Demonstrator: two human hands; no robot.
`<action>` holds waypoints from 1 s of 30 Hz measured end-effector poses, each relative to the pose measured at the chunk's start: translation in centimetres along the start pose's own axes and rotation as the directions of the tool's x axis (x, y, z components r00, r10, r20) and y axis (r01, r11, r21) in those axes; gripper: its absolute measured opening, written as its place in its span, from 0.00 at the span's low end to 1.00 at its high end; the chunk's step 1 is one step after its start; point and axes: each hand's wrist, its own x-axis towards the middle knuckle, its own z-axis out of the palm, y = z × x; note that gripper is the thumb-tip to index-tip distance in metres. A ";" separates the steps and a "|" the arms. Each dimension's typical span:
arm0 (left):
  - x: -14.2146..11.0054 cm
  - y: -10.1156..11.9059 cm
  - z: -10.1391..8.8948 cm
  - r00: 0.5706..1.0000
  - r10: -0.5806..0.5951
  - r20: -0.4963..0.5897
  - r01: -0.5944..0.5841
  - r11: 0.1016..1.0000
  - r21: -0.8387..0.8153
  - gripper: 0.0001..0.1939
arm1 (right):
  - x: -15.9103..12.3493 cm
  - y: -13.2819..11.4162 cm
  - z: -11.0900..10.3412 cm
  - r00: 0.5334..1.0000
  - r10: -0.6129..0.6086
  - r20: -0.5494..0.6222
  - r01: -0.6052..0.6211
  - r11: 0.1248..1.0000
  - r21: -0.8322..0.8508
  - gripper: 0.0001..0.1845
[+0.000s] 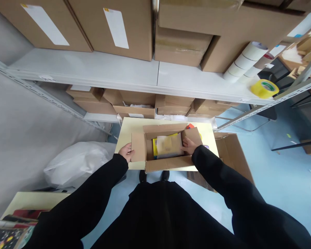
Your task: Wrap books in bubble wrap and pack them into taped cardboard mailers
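Note:
An open cardboard box (168,164) stands on a small pale yellow table (134,128) in front of me. My left hand (126,152) grips the edge of the box's left flap. My right hand (188,146) reaches into the box from the right, fingers lying flat on a clear-wrapped packet (168,145) inside. A yellow item (154,147) shows under the packet. A small red-orange object (189,126) sits behind the box's right flap.
Grey metal shelves (93,69) hold large cardboard boxes (114,24), white tape rolls (245,62) and a yellow tape roll (264,88). A white plastic bag (77,162) lies at the left, an open carton (233,152) on the blue floor at the right.

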 end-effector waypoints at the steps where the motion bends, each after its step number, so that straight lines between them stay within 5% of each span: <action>1: 0.1 -0.1 -0.2 1.000 -0.011 0.002 0.011 1.000 -0.009 0.27 | -0.6 -0.2 -0.7 0.999 0.042 0.019 -0.042 0.999 0.029 0.40; 5: 0.8 -0.1 -0.7 1.000 -0.027 -0.002 0.027 0.999 -0.029 0.31 | -3.9 -1.2 -3.7 0.988 0.152 0.006 -0.152 0.985 0.082 0.43; 8: 1.5 0.0 -0.9 1.000 -0.007 -0.012 0.006 0.997 -0.075 0.34 | -6.5 -1.4 -5.7 0.983 0.026 -0.180 -0.040 0.997 -0.073 0.36; 11: 2.4 0.1 -1.4 0.998 0.058 -0.039 -0.062 0.992 -0.107 0.35 | -8.3 -0.1 -6.8 0.917 -0.041 -0.396 -0.044 0.978 -0.204 0.36; 15: 3.5 0.0 -3.4 0.982 0.160 -0.101 -0.165 0.985 -0.043 0.34 | -9.0 3.1 -5.5 0.911 0.097 -0.401 -0.103 0.995 0.006 0.42; 20: 3.4 0.2 -5.1 0.983 0.145 -0.110 -0.143 0.989 0.026 0.38 | -7.9 4.2 -1.3 0.957 0.008 -0.290 0.035 0.989 0.143 0.38; 26: 1.9 0.4 -2.4 0.931 0.334 -0.148 -0.340 0.940 -0.015 0.36 | -6.2 2.4 -0.3 0.930 0.111 -0.350 -0.057 0.986 0.159 0.33; 30: 1.5 0.5 -0.5 0.927 0.362 -0.095 -0.365 0.930 -0.027 0.41 | -6.6 1.8 -1.3 0.949 0.020 -0.314 -0.001 0.998 0.061 0.31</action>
